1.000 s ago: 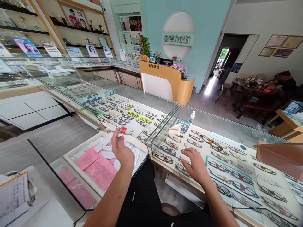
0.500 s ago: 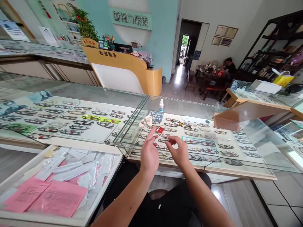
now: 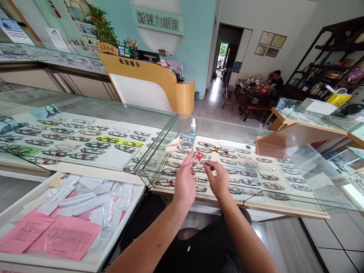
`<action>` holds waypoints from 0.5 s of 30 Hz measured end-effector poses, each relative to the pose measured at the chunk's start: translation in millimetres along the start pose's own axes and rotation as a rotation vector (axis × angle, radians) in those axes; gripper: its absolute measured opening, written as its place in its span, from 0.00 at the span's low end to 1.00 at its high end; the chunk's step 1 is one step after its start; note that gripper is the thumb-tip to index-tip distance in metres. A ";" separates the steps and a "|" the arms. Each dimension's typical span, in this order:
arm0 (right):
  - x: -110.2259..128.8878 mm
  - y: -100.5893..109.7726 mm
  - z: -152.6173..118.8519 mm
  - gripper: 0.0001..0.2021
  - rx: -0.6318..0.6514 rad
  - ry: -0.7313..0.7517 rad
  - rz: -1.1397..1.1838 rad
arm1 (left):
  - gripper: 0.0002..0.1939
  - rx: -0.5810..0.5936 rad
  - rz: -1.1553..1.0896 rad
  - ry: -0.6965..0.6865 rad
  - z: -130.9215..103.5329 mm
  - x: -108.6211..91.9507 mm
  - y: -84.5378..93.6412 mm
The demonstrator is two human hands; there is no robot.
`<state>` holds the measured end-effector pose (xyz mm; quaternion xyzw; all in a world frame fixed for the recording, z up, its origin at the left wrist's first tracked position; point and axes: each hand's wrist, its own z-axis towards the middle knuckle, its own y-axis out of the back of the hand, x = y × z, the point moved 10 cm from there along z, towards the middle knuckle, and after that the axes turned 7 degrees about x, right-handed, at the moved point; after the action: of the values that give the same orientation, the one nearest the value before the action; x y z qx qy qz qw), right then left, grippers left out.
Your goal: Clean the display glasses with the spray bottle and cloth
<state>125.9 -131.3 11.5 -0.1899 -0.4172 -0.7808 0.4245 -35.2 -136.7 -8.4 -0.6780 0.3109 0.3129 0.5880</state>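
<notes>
Over the glass counter I hold a pair of thin-framed eyeglasses [image 3: 207, 160] with a red tag [image 3: 199, 156] on the lens area. My left hand [image 3: 185, 184] is partly closed at the left side of the glasses, its index finger stretched forward and the others curled. My right hand [image 3: 218, 180] pinches the right side of the frame between thumb and fingertips. The frame's thin parts are hard to make out against the display behind. Just past my left fingertips lies a pale cloth [image 3: 174, 145], with a small white spray bottle [image 3: 193, 126] standing farther back.
Rows of eyeglasses [image 3: 270, 177] fill the glass display case [image 3: 241, 127] under my hands. At lower left, an open drawer [image 3: 93, 261] holds pink paper packets [image 3: 64, 235] and clear sleeves. A person [image 3: 276, 80] sits at the far table. A white case [image 3: 234, 144] lies behind my hands.
Both hands have shifted slightly right, and the red-tagged glasses have moved with them. The right fingertips are now closer to the left hand.
</notes>
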 end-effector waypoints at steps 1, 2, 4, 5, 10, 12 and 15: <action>-1.4 0.5 1.2 0.15 -0.007 -0.005 0.010 | 0.31 0.008 0.005 0.000 0.6 0.4 -2.3; -4.3 1.8 3.1 0.15 -0.015 -0.017 0.026 | 0.32 0.025 0.011 0.005 1.2 1.2 -5.2; -15.8 8.4 10.9 0.15 -0.031 -0.061 0.067 | 0.32 0.086 0.033 0.017 2.0 2.8 -11.2; -25.0 14.1 17.4 0.16 -0.037 -0.089 0.088 | 0.31 0.119 0.055 0.016 2.1 2.6 -12.2; -104.5 52.7 72.3 0.23 0.037 -0.279 0.117 | 0.20 0.223 0.413 -0.161 3.4 -20.7 22.5; -139.3 64.7 94.5 0.27 0.096 -0.325 0.094 | 0.15 0.199 0.640 -0.265 3.8 -35.0 54.6; -179.9 73.4 113.6 0.30 0.137 -0.360 0.067 | 0.14 0.093 0.932 -0.344 1.9 -47.7 112.6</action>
<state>281.8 30.3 -3.8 -0.3111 -0.5319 -0.6895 0.3806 -153.3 -145.3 -38.9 -0.3785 0.4928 0.6356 0.4581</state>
